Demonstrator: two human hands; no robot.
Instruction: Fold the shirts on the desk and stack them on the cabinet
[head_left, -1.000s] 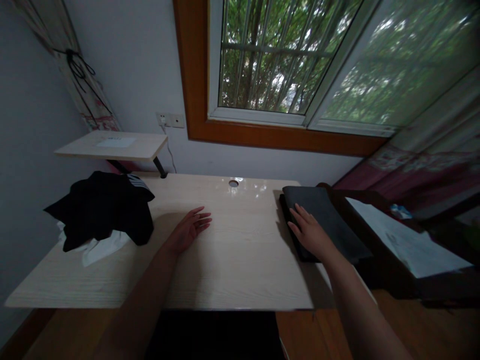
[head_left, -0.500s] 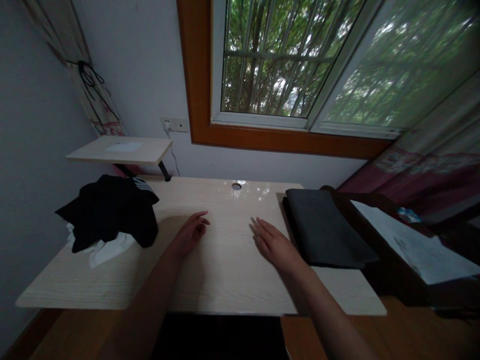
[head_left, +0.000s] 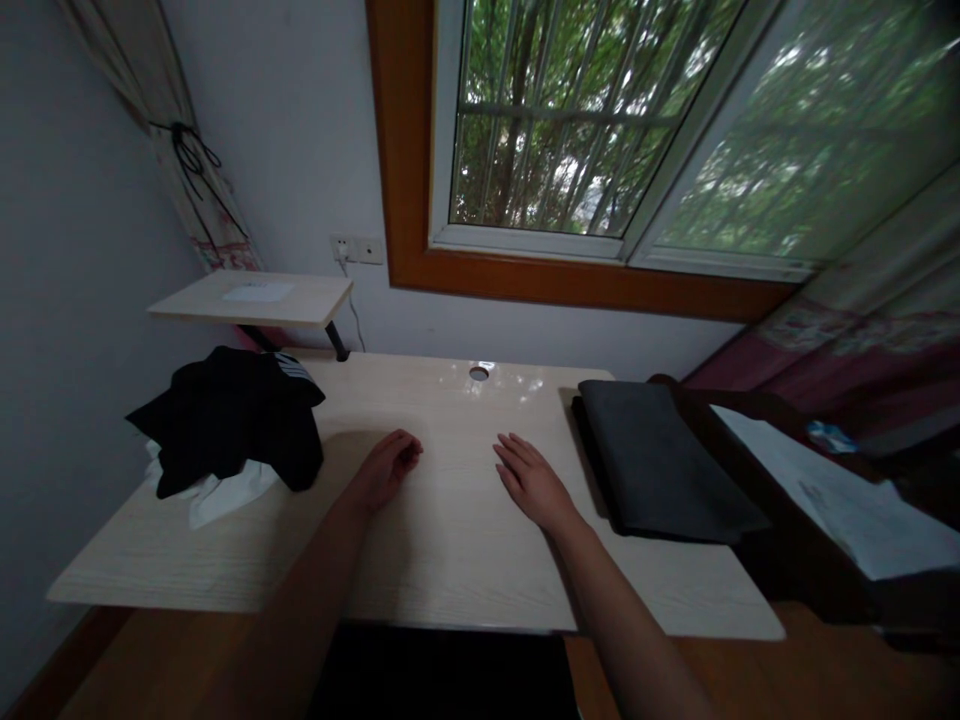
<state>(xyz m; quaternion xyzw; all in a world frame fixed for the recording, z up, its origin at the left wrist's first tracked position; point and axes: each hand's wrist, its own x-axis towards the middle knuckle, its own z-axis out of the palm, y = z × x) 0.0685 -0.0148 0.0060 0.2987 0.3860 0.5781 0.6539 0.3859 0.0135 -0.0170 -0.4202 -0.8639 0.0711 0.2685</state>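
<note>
The left hand [head_left: 382,472] curled loosely, contents unclear, clothes [head_left: 240,420] at its nine o'clock; the right hand [head_left: 534,482], fingers extended, was empty, a folder [head_left: 660,465] at three.

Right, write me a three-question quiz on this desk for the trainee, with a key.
1. Which is nearest the right hand?
A) the black garment with white stripes
B) the flat dark-grey stack
C) the paper on the raised shelf

2. True or false: the left hand is gripping the black garment.

3. Fill in: the white cloth sticks out from ___ the black garment.

Key: 1. B. 2. False; the hand is apart from it. 3. Beneath.
</note>
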